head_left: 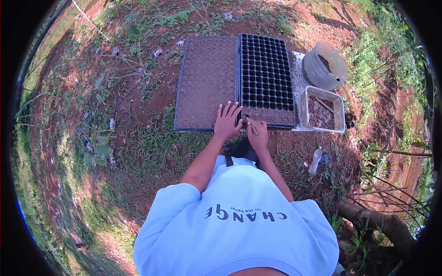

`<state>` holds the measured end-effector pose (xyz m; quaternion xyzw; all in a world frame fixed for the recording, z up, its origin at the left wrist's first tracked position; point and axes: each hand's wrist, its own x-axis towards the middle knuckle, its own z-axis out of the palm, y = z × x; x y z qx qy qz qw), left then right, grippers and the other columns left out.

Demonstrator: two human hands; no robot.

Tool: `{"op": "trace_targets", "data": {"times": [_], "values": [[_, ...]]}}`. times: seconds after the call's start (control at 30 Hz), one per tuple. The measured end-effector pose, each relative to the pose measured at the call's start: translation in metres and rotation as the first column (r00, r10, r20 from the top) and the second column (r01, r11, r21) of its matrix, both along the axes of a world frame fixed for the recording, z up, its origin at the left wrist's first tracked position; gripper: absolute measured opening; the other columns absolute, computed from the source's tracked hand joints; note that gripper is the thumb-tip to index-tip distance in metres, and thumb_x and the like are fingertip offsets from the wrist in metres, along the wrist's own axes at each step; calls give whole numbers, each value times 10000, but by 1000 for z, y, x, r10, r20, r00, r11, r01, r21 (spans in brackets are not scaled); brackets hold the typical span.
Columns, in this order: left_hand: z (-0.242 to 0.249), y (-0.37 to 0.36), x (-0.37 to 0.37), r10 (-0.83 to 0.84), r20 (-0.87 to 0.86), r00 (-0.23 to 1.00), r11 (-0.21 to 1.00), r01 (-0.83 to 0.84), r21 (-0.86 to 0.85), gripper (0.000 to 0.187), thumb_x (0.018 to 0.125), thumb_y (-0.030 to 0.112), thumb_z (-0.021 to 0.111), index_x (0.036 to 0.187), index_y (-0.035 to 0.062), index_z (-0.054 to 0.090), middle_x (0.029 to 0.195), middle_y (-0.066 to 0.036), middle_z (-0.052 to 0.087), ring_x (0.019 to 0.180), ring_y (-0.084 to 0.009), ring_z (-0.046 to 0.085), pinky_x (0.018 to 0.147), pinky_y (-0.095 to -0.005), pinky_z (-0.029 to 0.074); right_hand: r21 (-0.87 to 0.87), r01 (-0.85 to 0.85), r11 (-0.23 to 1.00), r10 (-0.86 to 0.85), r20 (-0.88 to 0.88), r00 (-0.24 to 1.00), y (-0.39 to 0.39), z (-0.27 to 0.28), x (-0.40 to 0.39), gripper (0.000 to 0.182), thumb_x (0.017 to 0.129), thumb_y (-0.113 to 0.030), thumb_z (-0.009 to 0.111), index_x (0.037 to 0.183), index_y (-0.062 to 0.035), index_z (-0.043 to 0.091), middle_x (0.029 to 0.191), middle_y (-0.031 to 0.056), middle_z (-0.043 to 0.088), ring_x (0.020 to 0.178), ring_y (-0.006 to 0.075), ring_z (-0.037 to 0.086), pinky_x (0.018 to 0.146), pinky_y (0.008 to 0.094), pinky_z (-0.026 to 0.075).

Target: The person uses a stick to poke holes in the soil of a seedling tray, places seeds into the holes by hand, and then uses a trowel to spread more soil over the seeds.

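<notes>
Two seedling trays lie side by side. The left tray (207, 83) has its cells filled with brown soil. Most cells of the right tray (266, 69) are black and hollow, while the rows nearest the body hold soil. My left hand (226, 123) rests with fingers spread on the near right corner of the filled tray. Beside it, my right hand (258, 134) is closed round a small brown stick (252, 127), its tip at the near left corner of the right tray.
Right of the trays, a rectangular tub (326, 112) holds soil-like material and a flat stick. Behind it, a cut translucent container (325, 66) lies tilted. A plastic bottle (315, 160) is on the ground, and a thick branch (375, 218) lies lower right.
</notes>
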<state>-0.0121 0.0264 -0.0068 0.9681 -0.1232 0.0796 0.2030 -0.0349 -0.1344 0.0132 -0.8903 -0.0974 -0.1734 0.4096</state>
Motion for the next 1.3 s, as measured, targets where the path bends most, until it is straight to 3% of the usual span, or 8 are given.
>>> {"op": "trace_targets", "data": {"times": [0.5,0.67,0.8,0.9,0.97,1.0,1.07,1.3], "values": [[0,0,0,4,20,1000,1000,-3,-8,547,863,349,554,1368,156,471,1481,-59,391,1414,-282,277,1176,-534,118,-101,-32,994,32,0,999,-3,4,-2,215,838,-75,672,1051,-80,704,953,76,705,864,278,577,800,358,468],[1,0,-1,0,29,1000,1000,1,-13,545,867,352,547,1370,158,469,1481,-61,393,1414,-282,277,1178,-531,117,46,-39,998,36,62,997,-15,9,2,212,842,-61,664,1051,-78,692,952,68,700,856,278,577,852,366,435],[3,1,-1,-6,5,1000,1000,6,-11,553,882,354,534,1393,162,449,1492,-61,379,1423,-279,263,1181,-523,112,30,1,1000,-2,50,999,-33,8,8,194,850,-54,649,1039,-73,687,974,63,692,894,277,572,868,367,422],[3,2,-1,-19,1,1000,1000,19,-8,562,891,357,528,1410,164,433,1503,-61,366,1430,-281,251,1181,-521,110,-68,57,996,-55,22,998,-44,12,16,264,853,-104,662,1116,-80,661,1061,74,670,990,292,545,906,381,410],[4,3,-2,-26,-26,999,999,27,18,579,905,385,504,1432,166,409,1519,-58,340,1448,-270,209,1189,-518,84,-207,61,976,-67,-18,998,-50,16,19,439,841,-183,693,1262,-101,598,1219,90,622,1124,302,480,1006,399,361],[3,3,-2,-36,-23,999,999,37,19,579,905,385,504,1432,166,409,1519,-58,340,1448,-270,209,1189,-518,84,-206,72,976,-76,-15,997,-53,14,22,439,841,-183,693,1262,-101,598,1219,90,622,1124,302,480,1006,399,361],[4,3,-2,-25,-26,999,1000,25,12,573,909,384,502,1431,164,413,1524,-58,334,1450,-270,206,1190,-517,75,-294,32,955,-48,-49,998,-57,12,30,639,813,-323,710,1384,-144,486,1346,92,539,1240,362,403,1071,448,319],[5,-1,-1,-3,-14,1000,1000,3,-17,531,921,342,507,1415,162,434,1519,-75,343,1450,-305,200,1182,-523,86,-423,33,905,-112,-163,980,-61,7,37,700,816,-378,678,1432,-165,422,1495,103,380,1327,426,313,1116,513,258]]}}
